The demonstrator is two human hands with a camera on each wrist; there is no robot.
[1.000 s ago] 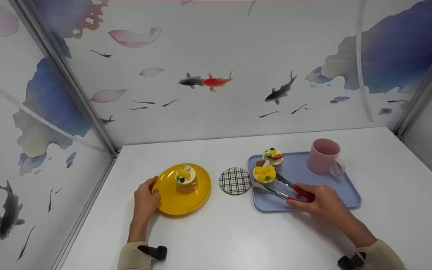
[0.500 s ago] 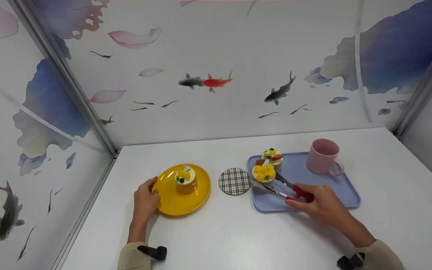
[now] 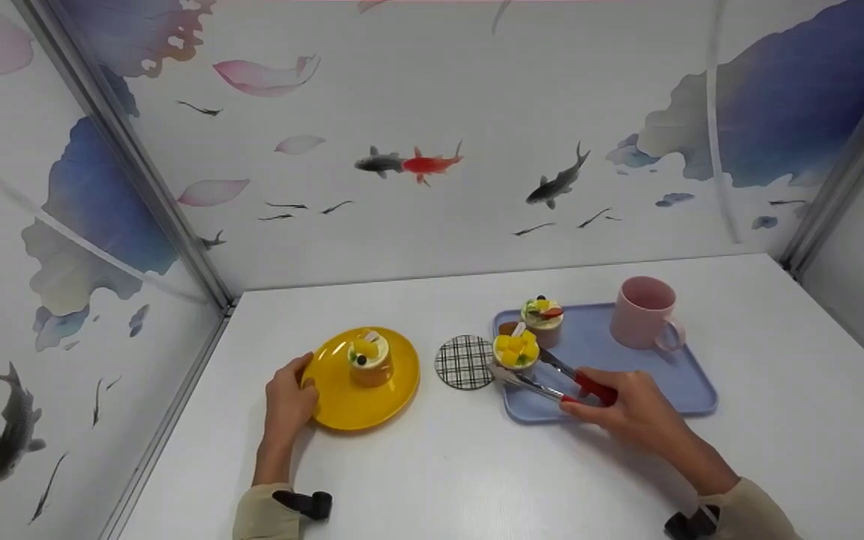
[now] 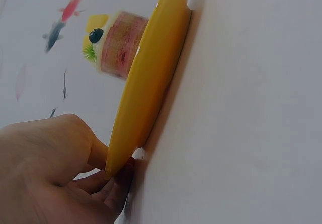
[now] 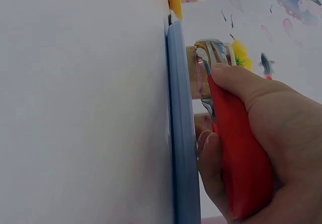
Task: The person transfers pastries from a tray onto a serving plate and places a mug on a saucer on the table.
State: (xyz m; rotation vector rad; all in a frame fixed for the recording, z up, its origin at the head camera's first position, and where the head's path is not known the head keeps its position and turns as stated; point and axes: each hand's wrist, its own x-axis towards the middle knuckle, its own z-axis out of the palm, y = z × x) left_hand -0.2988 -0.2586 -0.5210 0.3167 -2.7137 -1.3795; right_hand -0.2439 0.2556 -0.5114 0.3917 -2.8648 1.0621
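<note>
My left hand (image 3: 289,396) pinches the left rim of a yellow plate (image 3: 334,405), thumb on top and fingers beneath, as the left wrist view shows. On that plate stands a small round cake (image 3: 370,360) topped with cream, yellow fruit and a dark berry. In my right hand (image 3: 631,409) are metal tongs (image 3: 541,386) with red handles (image 5: 241,158). Their tips lie around a cake topped with yellow fruit cubes (image 3: 516,351), at the left edge of a blue tray (image 3: 604,405). A second cake with mixed fruit (image 3: 543,319) stands just behind it on the tray.
A round checked coaster (image 3: 464,362) lies between the plate and the tray, close to the tongs' tips. At the back right of the tray stands a pink mug (image 3: 643,313). Patterned white walls (image 3: 432,225) bound the white table (image 3: 432,465) behind and at the sides.
My right hand and the tongs have moved a little to the left, and the yellow-fruit cake has shifted left with them. The left hand and plate stay in place.
</note>
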